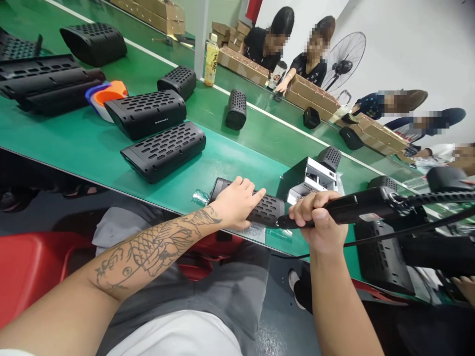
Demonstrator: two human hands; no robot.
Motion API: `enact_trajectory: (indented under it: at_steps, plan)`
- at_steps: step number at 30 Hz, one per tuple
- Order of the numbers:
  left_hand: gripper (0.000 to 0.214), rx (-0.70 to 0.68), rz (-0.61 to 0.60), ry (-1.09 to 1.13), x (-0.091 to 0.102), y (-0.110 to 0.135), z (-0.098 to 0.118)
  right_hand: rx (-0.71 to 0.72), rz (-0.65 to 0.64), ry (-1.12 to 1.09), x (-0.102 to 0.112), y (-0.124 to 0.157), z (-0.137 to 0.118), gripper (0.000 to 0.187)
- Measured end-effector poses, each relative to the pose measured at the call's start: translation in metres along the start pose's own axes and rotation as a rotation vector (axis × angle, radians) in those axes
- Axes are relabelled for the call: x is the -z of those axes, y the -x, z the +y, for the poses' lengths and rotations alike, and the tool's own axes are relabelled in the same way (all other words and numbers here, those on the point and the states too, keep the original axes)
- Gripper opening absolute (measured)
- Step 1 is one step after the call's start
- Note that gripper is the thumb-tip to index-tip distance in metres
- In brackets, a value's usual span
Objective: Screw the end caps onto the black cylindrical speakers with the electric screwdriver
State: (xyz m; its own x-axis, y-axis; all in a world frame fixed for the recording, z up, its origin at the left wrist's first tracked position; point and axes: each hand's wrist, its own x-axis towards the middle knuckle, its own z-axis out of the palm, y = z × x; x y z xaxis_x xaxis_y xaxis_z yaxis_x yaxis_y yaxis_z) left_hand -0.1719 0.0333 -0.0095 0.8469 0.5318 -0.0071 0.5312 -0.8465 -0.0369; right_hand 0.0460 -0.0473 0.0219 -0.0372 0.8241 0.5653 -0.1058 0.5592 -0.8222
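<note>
My left hand (pixel 235 201) rests on top of a black perforated speaker housing (pixel 267 210) that lies at the near edge of the green bench (pixel 92 143); its fingers curl over the housing and press it down. My right hand (pixel 321 221) is wrapped round the handle of a black electric screwdriver (pixel 361 206), whose tip points at the right end of that housing. A cable runs from the tool off to the right.
Several more black speaker housings (pixel 163 151) lie on the bench to the left, with long black parts (pixel 48 84) and coloured tape rolls (pixel 107 94). A grey metal fixture (pixel 306 180) stands behind my hands. A bottle (pixel 211 59), cardboard boxes, a fan and seated people are at the far side.
</note>
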Motion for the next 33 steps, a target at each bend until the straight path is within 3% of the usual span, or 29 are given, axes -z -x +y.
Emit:
enact_trajectory:
  at_steps: [9, 11, 15, 17, 19, 21, 25, 29, 33]
  plan:
    - [0.109, 0.015, -0.006, 0.000, -0.001, -0.001, -0.001, 0.022, 0.090, 0.064, -0.005, 0.003, -0.007, 0.038]
    - [0.112, 0.030, -0.017, 0.007, -0.002, -0.002, 0.001, 0.059, 0.224, 0.121, 0.007, -0.003, -0.012, 0.040]
    - [0.114, 0.063, -0.027, 0.014, -0.001, -0.002, 0.006, 0.160, 0.699, 0.369, 0.051, -0.024, -0.008, 0.040]
    - [0.117, 0.072, -0.030, 0.038, 0.002, -0.001, 0.005, 0.164, 0.762, 0.455, 0.071, -0.030, 0.003, 0.041]
    - [0.110, 0.067, -0.030, 0.102, 0.006, -0.001, -0.002, 0.159, 0.736, 0.461, 0.082, -0.030, 0.014, 0.047]
    - [0.090, 0.084, -0.026, 0.176, 0.011, -0.001, -0.014, 0.161, 0.720, 0.439, 0.084, -0.026, 0.020, 0.052]
    - [0.074, 0.240, -0.100, 0.237, 0.016, -0.001, -0.038, 0.123, 0.710, 0.407, 0.072, -0.014, 0.008, 0.051]
    - [0.075, 0.306, -0.171, 0.322, 0.018, 0.000, -0.043, 0.142, 0.635, 0.318, 0.040, -0.009, -0.023, 0.051]
    - [0.075, 0.313, -0.146, 0.310, 0.018, 0.001, -0.039, 0.133, 0.385, 0.130, -0.010, -0.010, -0.038, 0.052]
